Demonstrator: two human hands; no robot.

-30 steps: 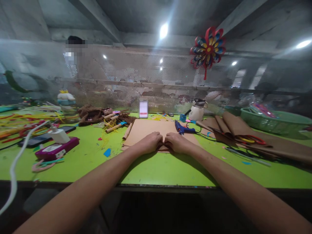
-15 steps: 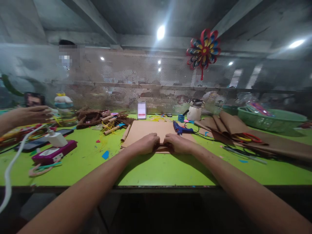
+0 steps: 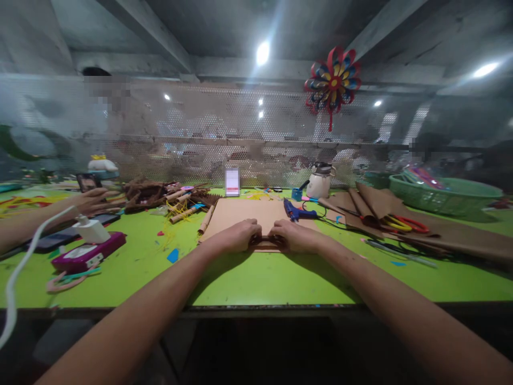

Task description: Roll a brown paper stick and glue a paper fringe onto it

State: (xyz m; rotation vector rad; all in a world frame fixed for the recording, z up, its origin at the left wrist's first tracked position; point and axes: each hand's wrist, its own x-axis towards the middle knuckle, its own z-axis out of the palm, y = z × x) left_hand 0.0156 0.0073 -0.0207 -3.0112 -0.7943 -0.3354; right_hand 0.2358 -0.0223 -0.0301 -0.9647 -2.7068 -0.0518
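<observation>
Paper [image 3: 252, 209] tan, plain, flat on worktop [image 3: 244, 280]; darker narrow band at near edge, rolled or folded, cannot tell which; left hand [image 3: 243, 236] and right hand [image 3: 291, 236], just apart, both gripping that edge

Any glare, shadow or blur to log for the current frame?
In the head view, the brightest ceiling light flares into a pale streak; shadows darken the green table beside the left forearm and right forearm; brown paper between left hand and right hand looks dim, details unclear; background mesh is hazy.
</observation>
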